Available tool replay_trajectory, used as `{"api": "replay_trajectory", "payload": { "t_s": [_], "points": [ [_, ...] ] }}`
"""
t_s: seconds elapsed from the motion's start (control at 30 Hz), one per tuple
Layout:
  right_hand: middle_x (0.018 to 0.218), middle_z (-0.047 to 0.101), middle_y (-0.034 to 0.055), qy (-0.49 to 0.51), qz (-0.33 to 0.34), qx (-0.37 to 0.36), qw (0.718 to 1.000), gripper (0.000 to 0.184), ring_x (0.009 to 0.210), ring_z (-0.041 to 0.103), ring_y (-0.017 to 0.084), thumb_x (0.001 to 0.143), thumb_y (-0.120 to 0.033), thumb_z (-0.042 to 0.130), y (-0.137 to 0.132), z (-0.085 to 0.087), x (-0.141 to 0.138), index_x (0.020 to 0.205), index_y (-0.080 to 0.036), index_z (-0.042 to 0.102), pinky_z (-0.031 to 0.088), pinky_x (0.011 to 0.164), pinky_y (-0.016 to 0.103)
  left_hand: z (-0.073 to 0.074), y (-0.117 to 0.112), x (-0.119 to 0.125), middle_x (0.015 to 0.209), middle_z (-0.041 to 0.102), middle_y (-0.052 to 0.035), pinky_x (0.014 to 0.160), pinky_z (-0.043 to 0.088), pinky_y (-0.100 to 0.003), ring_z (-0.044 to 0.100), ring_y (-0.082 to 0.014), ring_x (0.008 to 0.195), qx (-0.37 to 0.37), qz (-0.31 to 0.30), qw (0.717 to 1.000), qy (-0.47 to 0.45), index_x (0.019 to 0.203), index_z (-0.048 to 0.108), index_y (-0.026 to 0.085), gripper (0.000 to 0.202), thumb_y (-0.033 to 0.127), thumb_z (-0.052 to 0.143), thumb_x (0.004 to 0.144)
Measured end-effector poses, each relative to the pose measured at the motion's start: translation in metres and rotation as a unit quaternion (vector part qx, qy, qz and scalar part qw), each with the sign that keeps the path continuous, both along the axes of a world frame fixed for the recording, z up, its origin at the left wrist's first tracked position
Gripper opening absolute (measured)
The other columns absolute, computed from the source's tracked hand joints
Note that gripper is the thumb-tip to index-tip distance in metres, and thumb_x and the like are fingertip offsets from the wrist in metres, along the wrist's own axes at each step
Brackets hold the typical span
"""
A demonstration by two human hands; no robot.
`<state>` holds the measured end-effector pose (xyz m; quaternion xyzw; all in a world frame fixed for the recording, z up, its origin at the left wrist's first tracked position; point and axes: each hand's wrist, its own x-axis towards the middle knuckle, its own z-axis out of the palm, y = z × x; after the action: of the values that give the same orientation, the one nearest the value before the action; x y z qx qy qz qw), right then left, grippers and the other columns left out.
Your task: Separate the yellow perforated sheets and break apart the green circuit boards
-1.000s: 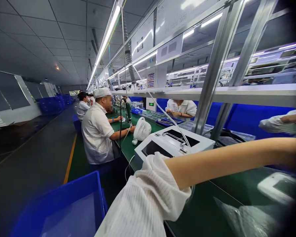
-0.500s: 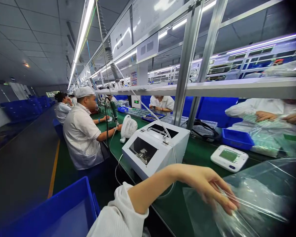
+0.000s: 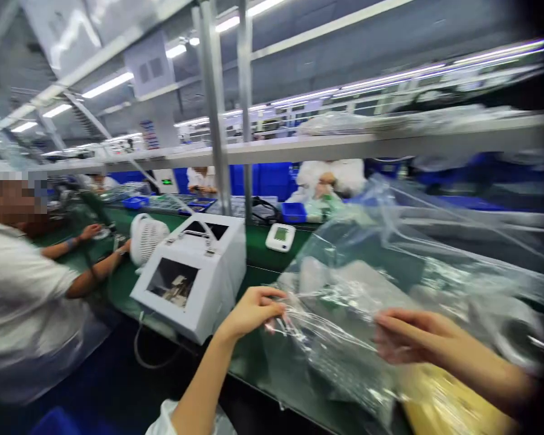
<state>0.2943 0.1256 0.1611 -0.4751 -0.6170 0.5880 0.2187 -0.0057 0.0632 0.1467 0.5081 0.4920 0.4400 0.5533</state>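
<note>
A large clear plastic bag (image 3: 340, 314) spreads over the green bench in front of me, with whitish contents showing through it. My left hand (image 3: 258, 311) pinches the bag's left edge between thumb and fingers. On the right, my right hand (image 3: 405, 335) has its fingers closed on the same bag, its outline smeared by motion. Below the right hand lies a yellow, plastic-wrapped item (image 3: 453, 402). A round dark opening in a pale object (image 3: 521, 338) shows at the far right; its kind I cannot make out.
Left of the bag stands a white box machine (image 3: 199, 266) with dark windows, beside a white fan (image 3: 147, 238). A white device with a screen (image 3: 281, 237) and a blue bin (image 3: 294, 211) sit behind. A co-worker (image 3: 27, 302) sits left; a shelf (image 3: 272, 148) crosses above.
My view has swung to the right. My right hand has come into view on the bag, and the yellow item now shows. The left hand still grips the bag.
</note>
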Motion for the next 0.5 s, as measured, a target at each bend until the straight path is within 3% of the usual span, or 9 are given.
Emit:
{"api": "replay_trajectory", "payload": {
  "t_s": [0.07, 0.17, 0.33, 0.43, 0.5],
  "points": [
    [0.079, 0.067, 0.008, 0.022, -0.015, -0.045, 0.999, 0.044, 0.072, 0.068, 0.019, 0.072, -0.06, 0.068, -0.008, -0.01, 0.008, 0.075, -0.017, 0.061, 0.057, 0.069, 0.031, -0.009, 0.001, 0.001, 0.075, 0.072, -0.0099, 0.046, 0.041, -0.022, 0.051, -0.0082, 0.042, -0.026, -0.006, 1.0, 0.002, 0.103, 0.065, 0.005, 0.065, 0.059, 0.071, 0.067],
    [0.08, 0.067, 0.0062, 0.045, -0.045, -0.091, 0.994, 0.046, 0.069, 0.068, 0.017, 0.071, -0.059, 0.07, -0.031, -0.029, 0.011, 0.077, -0.015, 0.059, 0.057, 0.066, 0.028, -0.031, 0.004, 0.0, 0.075, 0.073, -0.0109, 0.057, 0.045, -0.023, 0.061, -0.0122, 0.054, -0.062, -0.009, 0.998, 0.003, 0.094, 0.066, 0.007, 0.058, 0.06, 0.068, 0.07],
    [0.076, 0.065, 0.0041, 0.089, -0.099, -0.179, 0.975, 0.058, 0.062, 0.066, 0.014, 0.058, -0.067, 0.074, -0.077, -0.089, -0.005, 0.076, -0.015, 0.055, 0.054, 0.055, 0.023, -0.075, 0.013, -0.003, 0.071, 0.071, -0.0102, 0.068, 0.048, -0.03, 0.066, -0.0209, 0.069, -0.083, 0.006, 0.994, 0.07, 0.087, 0.065, 0.009, 0.06, 0.065, 0.065, 0.067],
    [0.073, 0.063, 0.0027, 0.11, -0.166, -0.193, 0.961, 0.063, 0.057, 0.064, 0.012, 0.056, -0.072, 0.071, -0.096, -0.134, -0.032, 0.078, -0.015, 0.053, 0.052, 0.054, 0.023, -0.094, 0.015, 0.005, 0.092, 0.07, -0.0147, 0.083, 0.048, -0.042, 0.065, -0.0281, 0.089, -0.006, 0.101, 0.969, 0.225, 0.104, 0.063, 0.009, 0.059, 0.061, 0.053, 0.078],
    [0.071, 0.061, 0.0023, 0.142, -0.195, -0.201, 0.949, 0.07, 0.054, 0.062, 0.013, 0.05, -0.077, 0.069, -0.101, -0.16, -0.058, 0.08, -0.016, 0.051, 0.051, 0.053, 0.026, -0.106, 0.01, 0.017, 0.117, 0.062, -0.0181, 0.096, 0.041, -0.049, 0.055, -0.0326, 0.112, 0.11, 0.204, 0.907, 0.352, 0.119, 0.058, 0.011, 0.056, 0.054, 0.043, 0.086]
  ]
}}
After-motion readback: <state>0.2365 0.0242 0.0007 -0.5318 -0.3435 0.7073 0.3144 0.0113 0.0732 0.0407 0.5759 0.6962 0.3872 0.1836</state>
